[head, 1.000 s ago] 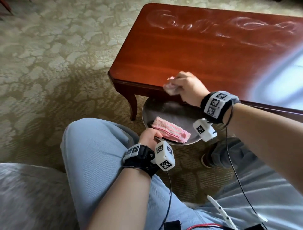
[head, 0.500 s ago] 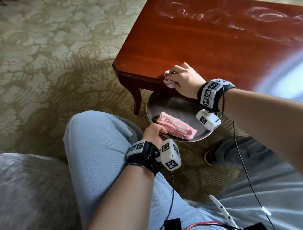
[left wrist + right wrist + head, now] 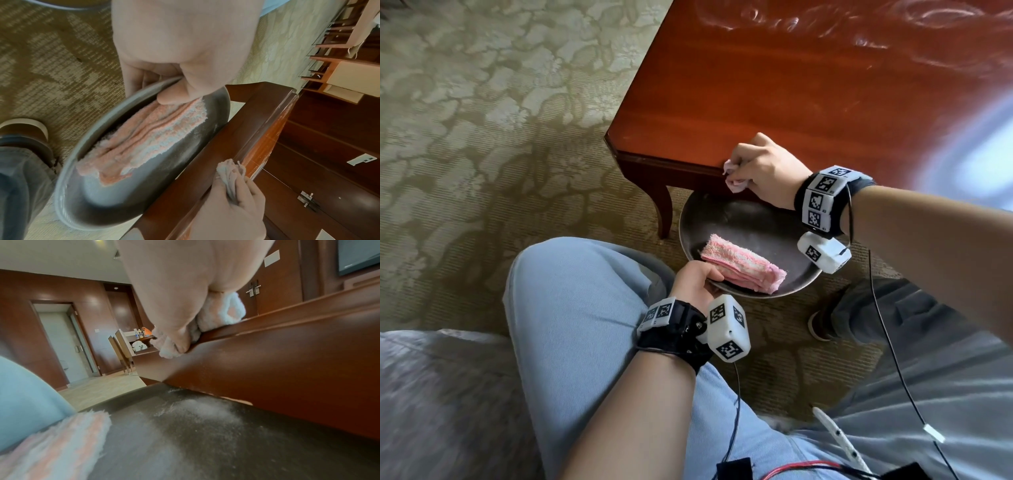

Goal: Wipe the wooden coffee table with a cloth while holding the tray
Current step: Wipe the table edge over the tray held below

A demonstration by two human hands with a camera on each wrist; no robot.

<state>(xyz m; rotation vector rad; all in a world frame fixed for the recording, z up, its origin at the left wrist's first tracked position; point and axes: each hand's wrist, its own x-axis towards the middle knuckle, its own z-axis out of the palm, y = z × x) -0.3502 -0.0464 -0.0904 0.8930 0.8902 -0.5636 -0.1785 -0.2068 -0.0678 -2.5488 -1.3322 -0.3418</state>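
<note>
The reddish wooden coffee table (image 3: 808,89) fills the upper right of the head view. My right hand (image 3: 763,171) grips a small crumpled pale-pink cloth (image 3: 837,368) (image 3: 732,176) and presses it on the table's near edge, close to the left corner. Just below that edge a round dark metal tray (image 3: 739,219) is held level by my left hand (image 3: 697,281), thumb over its near rim. A folded pink towel (image 3: 743,269) lies in the tray. In the left wrist view my thumb touches the towel (image 3: 148,138), and pale dust shows on the tray (image 3: 205,412).
Patterned beige-green carpet (image 3: 482,120) covers the floor left of the table. My knee in light-blue jeans (image 3: 571,308) sits left of the tray, and my other leg and shoe (image 3: 822,325) lie to its right. Wood-panelled walls and chairs (image 3: 121,348) stand farther off.
My right hand with the cloth has slid along the table's near edge and sits more over the rim. The tray stays under the edge in my left hand.
</note>
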